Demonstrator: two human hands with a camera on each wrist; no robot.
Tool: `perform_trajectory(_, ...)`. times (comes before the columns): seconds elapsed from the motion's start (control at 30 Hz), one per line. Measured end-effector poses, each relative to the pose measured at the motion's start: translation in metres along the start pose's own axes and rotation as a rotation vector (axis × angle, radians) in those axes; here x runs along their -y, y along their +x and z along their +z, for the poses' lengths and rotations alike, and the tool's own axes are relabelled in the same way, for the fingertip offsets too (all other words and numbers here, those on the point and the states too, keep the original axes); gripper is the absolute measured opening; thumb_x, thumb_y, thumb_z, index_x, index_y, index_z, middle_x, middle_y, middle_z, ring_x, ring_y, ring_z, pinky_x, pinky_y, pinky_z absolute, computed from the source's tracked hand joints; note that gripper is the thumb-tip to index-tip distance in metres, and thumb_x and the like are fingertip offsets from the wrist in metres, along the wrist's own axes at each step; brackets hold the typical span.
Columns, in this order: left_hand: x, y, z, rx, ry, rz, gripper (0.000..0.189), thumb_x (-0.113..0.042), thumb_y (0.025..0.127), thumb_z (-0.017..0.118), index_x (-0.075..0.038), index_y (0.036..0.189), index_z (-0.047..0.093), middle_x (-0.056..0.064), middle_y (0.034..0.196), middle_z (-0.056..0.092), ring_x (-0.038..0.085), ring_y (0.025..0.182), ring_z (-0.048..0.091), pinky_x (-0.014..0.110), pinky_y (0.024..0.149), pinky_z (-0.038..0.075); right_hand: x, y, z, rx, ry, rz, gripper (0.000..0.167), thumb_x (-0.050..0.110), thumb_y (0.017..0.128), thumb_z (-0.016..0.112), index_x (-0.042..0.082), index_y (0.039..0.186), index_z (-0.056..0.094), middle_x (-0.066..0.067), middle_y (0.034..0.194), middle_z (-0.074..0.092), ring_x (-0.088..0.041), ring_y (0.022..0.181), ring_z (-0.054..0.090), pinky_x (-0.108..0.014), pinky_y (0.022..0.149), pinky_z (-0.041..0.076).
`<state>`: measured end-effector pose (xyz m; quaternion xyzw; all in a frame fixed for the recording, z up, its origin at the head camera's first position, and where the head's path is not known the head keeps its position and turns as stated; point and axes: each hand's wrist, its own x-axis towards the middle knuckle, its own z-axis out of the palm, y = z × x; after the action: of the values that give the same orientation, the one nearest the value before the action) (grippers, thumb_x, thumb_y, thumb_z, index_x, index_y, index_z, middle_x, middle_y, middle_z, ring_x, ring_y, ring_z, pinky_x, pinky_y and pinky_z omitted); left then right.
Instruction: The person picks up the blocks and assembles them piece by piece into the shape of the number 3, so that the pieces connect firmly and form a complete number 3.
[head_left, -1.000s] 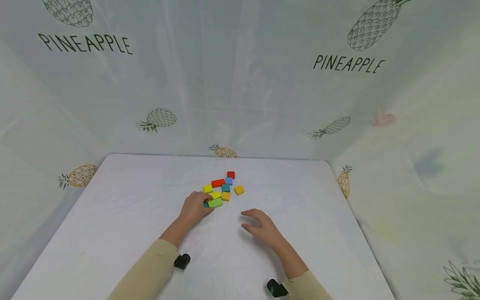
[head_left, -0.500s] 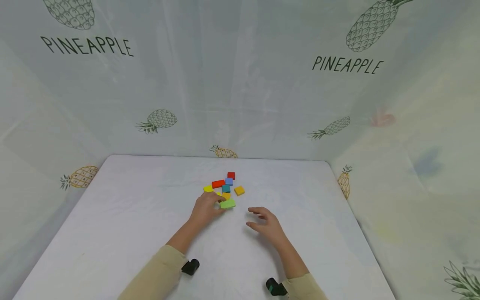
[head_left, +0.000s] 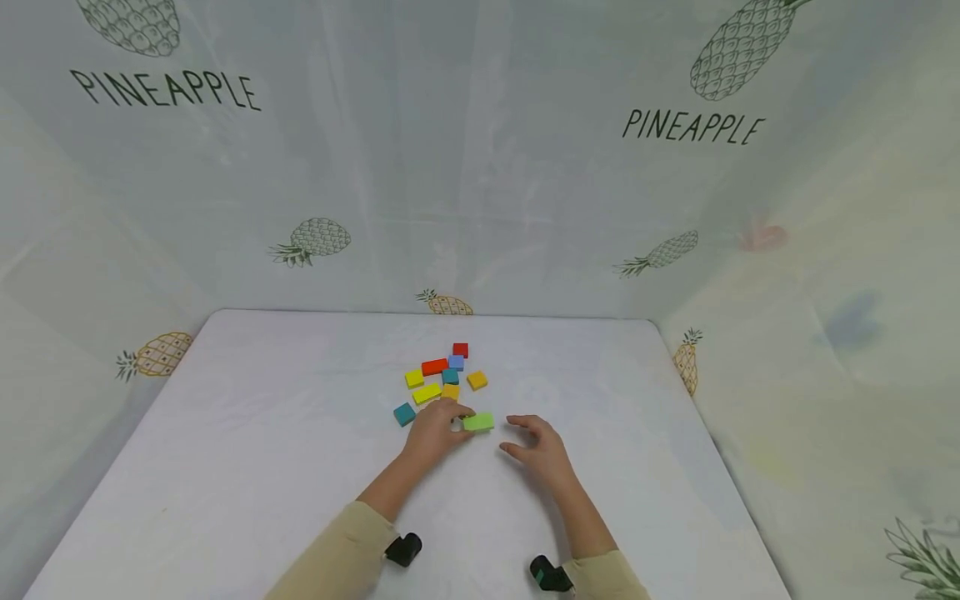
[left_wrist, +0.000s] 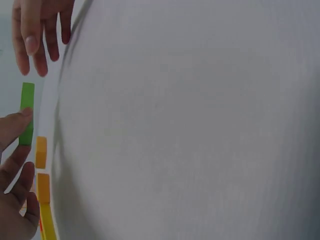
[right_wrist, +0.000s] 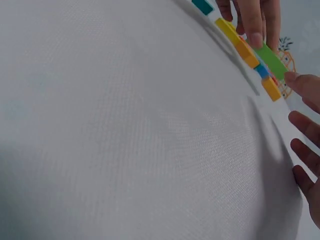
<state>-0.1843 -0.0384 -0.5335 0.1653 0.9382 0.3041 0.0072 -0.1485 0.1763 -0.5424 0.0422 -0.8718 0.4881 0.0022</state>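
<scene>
My left hand [head_left: 432, 435] pinches a light green block [head_left: 478, 422] between thumb and fingertips. In the left wrist view the green block [left_wrist: 27, 95] is held up off the table. My right hand [head_left: 546, 454] is just right of the block, its fingers loosely bent with nothing between them. A small gap parts its fingertips from the block in the head view. Close behind the left hand lie a yellow block [head_left: 427, 393] and an orange block [head_left: 450, 391], the latter partly hidden by the hand. A teal block [head_left: 404, 414] lies to its left.
Farther back are a red oblong block [head_left: 434, 367], a small red block [head_left: 461, 350], a blue block [head_left: 456, 362], a second teal block [head_left: 450, 377], a square yellow block [head_left: 415, 378] and a separate orange block [head_left: 477, 380]. A white table [head_left: 262, 433] meets a pineapple-print curtain [head_left: 480, 192].
The left hand has carried the green block rightward from the pile toward the right hand, uncovering the left teal block. The right hand has shifted slightly right.
</scene>
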Motion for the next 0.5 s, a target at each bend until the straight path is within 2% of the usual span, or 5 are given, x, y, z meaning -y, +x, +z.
perform_trajectory(0.1, -0.001, 0.0, 0.006, 0.031, -0.06, -0.024, 0.031, -0.021, 0.081, 0.081, -0.015, 0.111, 0.075, -0.004, 0.099, 0.066, 0.015, 0.088, 0.056, 0.03, 0.079, 0.051, -0.003, 0.002, 0.002, -0.005, -0.021, 0.003, 0.041, 0.018, 0.08, 0.081, 0.009, 0.118, 0.068, -0.009, 0.123, 0.062, -0.033, 0.121, 0.051, -0.051, 0.101, 0.039)
perform_trajectory(0.27, 0.0, -0.002, 0.013, 0.062, -0.098, -0.041, 0.031, -0.019, 0.081, 0.081, -0.015, 0.111, 0.074, -0.007, 0.09, 0.06, 0.012, 0.077, 0.049, 0.025, 0.069, 0.045, -0.011, 0.007, 0.005, -0.002, -0.077, -0.069, 0.04, 0.016, 0.078, 0.083, 0.008, 0.115, 0.07, -0.011, 0.118, 0.064, -0.035, 0.117, 0.053, -0.051, 0.1, 0.039)
perform_trajectory(0.4, -0.002, -0.003, 0.016, 0.053, -0.11, -0.064, 0.031, -0.019, 0.08, 0.082, -0.016, 0.11, 0.075, -0.007, 0.089, 0.06, 0.013, 0.077, 0.049, 0.025, 0.068, 0.044, -0.013, 0.009, 0.007, -0.004, -0.141, -0.118, 0.038, 0.015, 0.077, 0.083, 0.008, 0.113, 0.071, -0.009, 0.114, 0.067, -0.034, 0.113, 0.055, -0.051, 0.098, 0.04)
perform_trajectory(0.5, -0.003, -0.004, 0.018, 0.044, -0.12, -0.079, 0.03, -0.02, 0.08, 0.082, -0.017, 0.109, 0.075, -0.007, 0.09, 0.061, 0.013, 0.078, 0.05, 0.026, 0.069, 0.045, -0.013, 0.009, 0.009, -0.015, -0.247, -0.16, 0.036, 0.017, 0.077, 0.083, 0.01, 0.11, 0.072, -0.007, 0.11, 0.067, -0.033, 0.109, 0.057, -0.05, 0.094, 0.042)
